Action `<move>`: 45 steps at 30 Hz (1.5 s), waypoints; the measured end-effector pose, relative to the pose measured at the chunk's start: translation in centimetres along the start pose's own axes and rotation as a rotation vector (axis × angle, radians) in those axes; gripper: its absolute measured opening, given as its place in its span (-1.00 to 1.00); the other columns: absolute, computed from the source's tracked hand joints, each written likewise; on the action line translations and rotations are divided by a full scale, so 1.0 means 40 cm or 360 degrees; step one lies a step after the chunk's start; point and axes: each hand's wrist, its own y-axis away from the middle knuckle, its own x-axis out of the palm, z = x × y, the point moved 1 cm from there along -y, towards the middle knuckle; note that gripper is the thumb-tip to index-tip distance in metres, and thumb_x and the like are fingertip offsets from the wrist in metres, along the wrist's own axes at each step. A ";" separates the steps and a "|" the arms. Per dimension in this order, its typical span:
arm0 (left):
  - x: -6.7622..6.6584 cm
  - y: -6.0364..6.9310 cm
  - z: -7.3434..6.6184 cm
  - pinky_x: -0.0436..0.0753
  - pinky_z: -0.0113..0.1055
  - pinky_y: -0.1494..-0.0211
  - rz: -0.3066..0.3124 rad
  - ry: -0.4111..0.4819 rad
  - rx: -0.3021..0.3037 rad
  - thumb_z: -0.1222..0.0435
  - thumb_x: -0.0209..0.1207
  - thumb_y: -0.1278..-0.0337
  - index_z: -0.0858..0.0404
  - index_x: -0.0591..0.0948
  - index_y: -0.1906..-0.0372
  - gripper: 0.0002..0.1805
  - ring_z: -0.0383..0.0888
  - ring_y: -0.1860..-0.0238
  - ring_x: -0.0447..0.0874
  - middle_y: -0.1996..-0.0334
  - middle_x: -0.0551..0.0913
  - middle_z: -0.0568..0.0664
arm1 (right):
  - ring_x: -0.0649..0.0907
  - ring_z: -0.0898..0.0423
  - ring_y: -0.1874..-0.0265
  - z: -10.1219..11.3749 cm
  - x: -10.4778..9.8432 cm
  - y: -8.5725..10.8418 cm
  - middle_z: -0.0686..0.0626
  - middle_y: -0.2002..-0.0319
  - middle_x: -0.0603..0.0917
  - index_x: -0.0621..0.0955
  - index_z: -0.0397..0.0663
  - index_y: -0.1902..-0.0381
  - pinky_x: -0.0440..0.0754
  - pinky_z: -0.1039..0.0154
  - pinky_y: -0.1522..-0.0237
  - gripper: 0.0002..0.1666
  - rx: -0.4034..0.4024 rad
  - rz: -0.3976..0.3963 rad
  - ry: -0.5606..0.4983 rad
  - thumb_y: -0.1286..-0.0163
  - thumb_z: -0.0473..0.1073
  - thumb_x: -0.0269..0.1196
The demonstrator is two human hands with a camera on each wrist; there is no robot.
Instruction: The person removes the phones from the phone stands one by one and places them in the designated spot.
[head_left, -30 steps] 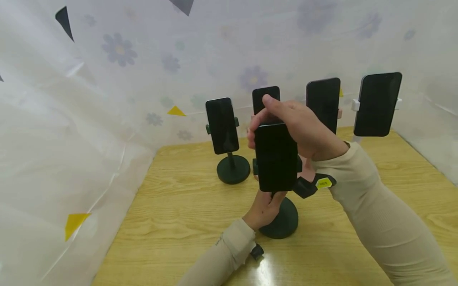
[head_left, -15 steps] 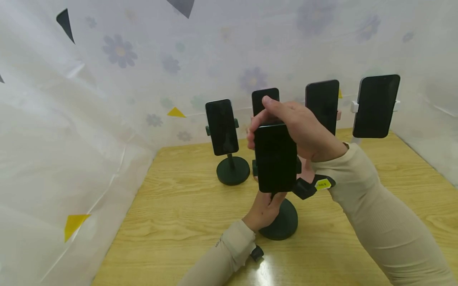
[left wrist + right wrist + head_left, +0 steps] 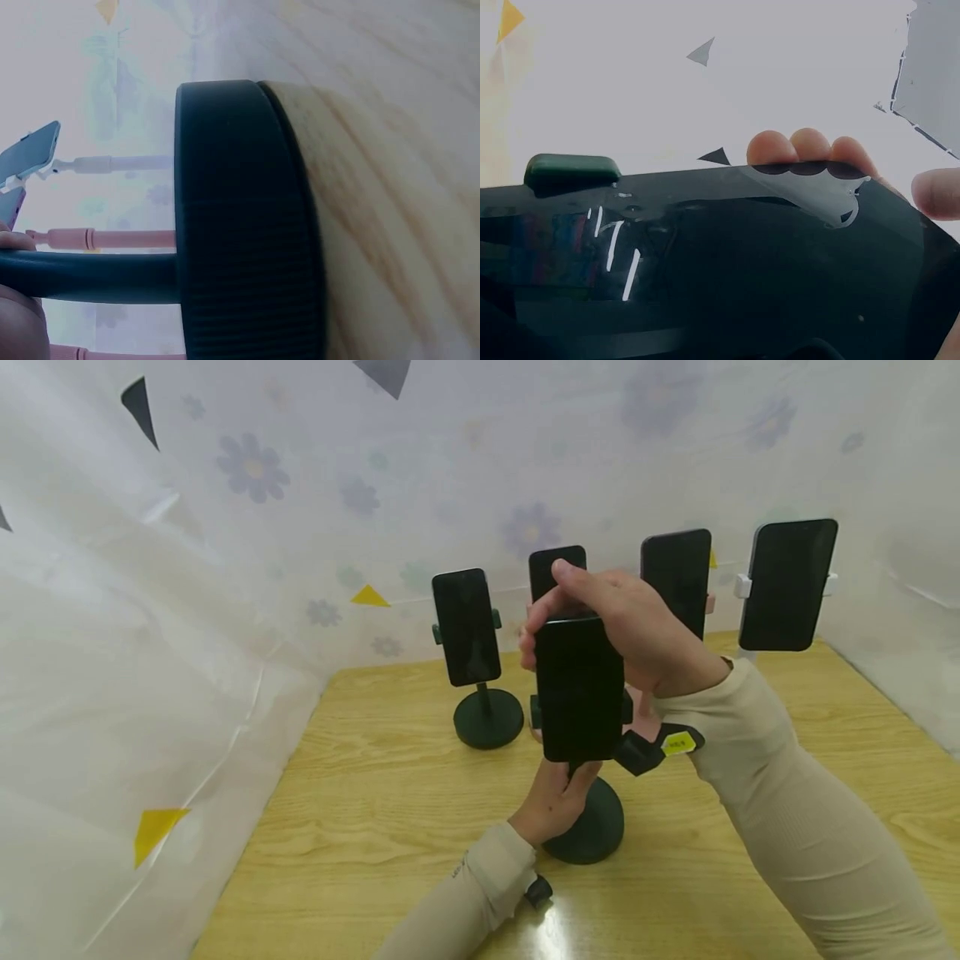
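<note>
Head cam: set above the bench (image 3: 375,818), aimed forward and down; front phone (image 3: 581,689) and stand base (image 3: 598,827) framed at mid-range, backdrop (image 3: 300,552) beyond. Left wrist: mounted low, just beside the base, rolled sideways; dark stem (image 3: 112,277) shown lying level, bench pushed to frame right, pink stem (image 3: 135,239) seen behind. Right wrist: set very close to the phone, also rolled, faced across it toward a long edge, where fingers (image 3: 769,148) are caught. Shared: base is covered by head and left wrist, phone by head and right wrist.
</note>
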 end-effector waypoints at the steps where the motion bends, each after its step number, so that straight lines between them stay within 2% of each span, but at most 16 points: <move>1: 0.001 0.000 0.001 0.46 -0.42 -0.03 0.0001 0.0012 -0.0003 0.31 -0.09 -0.54 0.21 0.36 -0.17 -0.76 -0.13 0.14 0.48 0.28 0.45 0.03 | 0.75 -0.08 0.27 0.001 -0.001 0.000 -0.06 0.33 0.74 0.68 -0.15 0.28 0.70 0.02 0.04 -0.37 -0.0001 -0.0006 0.0003 -0.59 0.20 -0.09; 4: 0.003 -0.002 0.001 0.45 -0.44 0.04 0.0006 0.0021 -0.0012 0.35 -0.08 -0.52 0.23 0.36 -0.12 -0.80 -0.13 0.21 0.45 0.36 0.40 0.01 | 0.75 -0.08 0.27 0.003 -0.002 0.000 -0.06 0.34 0.74 0.68 -0.15 0.29 0.70 0.03 0.04 -0.38 -0.0007 -0.0017 0.0014 -0.59 0.20 -0.08; 6: -0.001 -0.007 -0.016 0.44 -0.46 0.07 0.0008 0.0011 -0.0015 0.41 -0.06 -0.50 0.28 0.35 -0.09 -0.82 -0.14 0.25 0.44 0.38 0.40 0.04 | 0.76 -0.08 0.28 0.005 -0.004 -0.001 -0.05 0.35 0.74 0.68 -0.14 0.30 0.70 0.02 0.04 -0.38 -0.0010 -0.0016 0.0012 -0.59 0.19 -0.08; 11: -0.001 -0.008 -0.015 0.42 -0.48 0.13 0.0008 0.0012 -0.0018 0.37 -0.07 -0.52 0.27 0.34 -0.06 -0.85 -0.23 0.32 0.38 0.41 0.42 0.08 | 0.75 -0.06 0.27 0.007 -0.007 -0.003 -0.05 0.34 0.74 0.68 -0.14 0.29 0.70 0.03 0.02 -0.42 -0.0005 0.0003 -0.0029 -0.59 0.16 -0.05; 13: 0.004 -0.005 0.003 0.44 -0.47 0.12 0.0008 0.0019 -0.0020 0.31 -0.09 -0.54 0.23 0.34 -0.08 -0.83 -0.26 0.31 0.38 0.39 0.43 0.08 | 0.75 -0.05 0.27 0.007 -0.008 -0.003 -0.06 0.34 0.74 0.68 -0.15 0.29 0.69 0.04 0.01 -0.45 0.0004 0.0005 -0.0051 -0.58 0.14 -0.03; 21: 0.005 -0.005 0.002 0.49 -0.45 0.05 0.0004 0.0000 -0.0004 0.34 -0.06 -0.51 0.23 0.34 -0.16 -0.76 -0.21 0.22 0.44 0.31 0.48 0.10 | 0.76 -0.05 0.29 0.009 -0.009 -0.005 -0.07 0.36 0.75 0.68 -0.17 0.28 0.70 0.06 -0.01 -0.51 0.0011 0.0001 -0.0079 -0.58 0.07 0.02; 25: 0.003 -0.007 -0.001 0.50 -0.42 -0.03 -0.0003 -0.0009 0.0010 0.27 -0.07 -0.53 0.21 0.32 -0.23 -0.70 -0.20 0.15 0.46 0.24 0.50 0.11 | 0.76 -0.05 0.28 0.013 -0.009 -0.005 -0.08 0.35 0.75 0.68 -0.18 0.28 0.69 0.05 -0.01 -0.52 0.0014 0.0001 -0.0080 -0.58 0.07 0.03; 29: 0.004 -0.008 0.001 0.47 -0.44 0.01 0.0000 -0.0014 0.0006 0.23 -0.09 -0.53 0.22 0.31 -0.21 -0.70 -0.22 0.20 0.44 0.30 0.47 0.10 | 0.77 -0.05 0.29 0.015 -0.009 -0.006 -0.08 0.35 0.75 0.68 -0.19 0.29 0.70 0.05 0.00 -0.52 0.0008 0.0001 -0.0083 -0.58 0.06 0.02; 35: 0.002 -0.008 0.000 0.48 -0.45 0.09 0.0004 -0.0023 0.0021 0.36 -0.06 -0.50 0.31 0.31 -0.16 -0.74 -0.21 0.30 0.42 0.38 0.46 0.13 | 0.77 -0.05 0.29 0.017 -0.009 -0.008 -0.09 0.34 0.75 0.68 -0.21 0.28 0.70 0.05 0.01 -0.51 0.0007 -0.0003 -0.0082 -0.58 0.06 0.03; 42: 0.001 -0.004 -0.003 0.50 -0.45 0.05 0.0011 -0.0039 -0.0014 0.18 -0.12 -0.55 0.23 0.32 -0.21 -0.68 -0.25 0.26 0.45 0.35 0.50 0.08 | 0.78 -0.06 0.27 0.019 -0.010 -0.008 -0.10 0.33 0.75 0.69 -0.23 0.26 0.71 0.07 0.01 -0.50 -0.0002 -0.0014 -0.0092 -0.57 0.07 0.04; 45: 0.001 -0.003 -0.005 0.48 -0.48 0.12 0.0020 -0.0022 -0.0012 0.15 -0.13 -0.55 0.22 0.32 -0.18 -0.69 -0.28 0.32 0.42 0.40 0.48 0.07 | 0.78 -0.06 0.27 0.019 -0.009 -0.006 -0.10 0.33 0.75 0.69 -0.22 0.25 0.71 0.07 0.01 -0.51 -0.0001 -0.0017 -0.0103 -0.57 0.07 0.04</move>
